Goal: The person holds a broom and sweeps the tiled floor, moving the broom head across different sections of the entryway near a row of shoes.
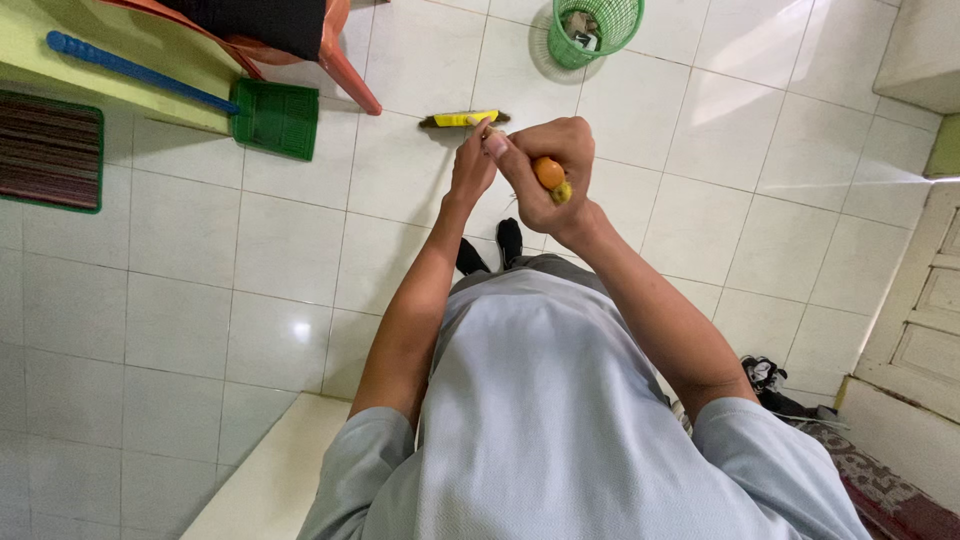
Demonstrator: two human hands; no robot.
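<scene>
I am looking straight down my grey shirt at a white tiled floor. Both hands hold a broom handle that runs away from me toward the floor. My right hand (545,165) is wrapped round the top of the handle, where an orange end cap (548,172) shows. My left hand (470,165) grips the pale handle just below it. The broom's yellow head with dark bristles (460,119) rests on the tiles beyond my hands. My black-socked feet (490,248) show under my forearms.
A green dustpan with a blue handle (275,118) leans at the upper left by an orange plastic chair (340,60). A green mesh waste basket (592,28) stands at the top. A striped mat (48,150) lies left. A white door (925,300), shoes (765,375) and a rug are right.
</scene>
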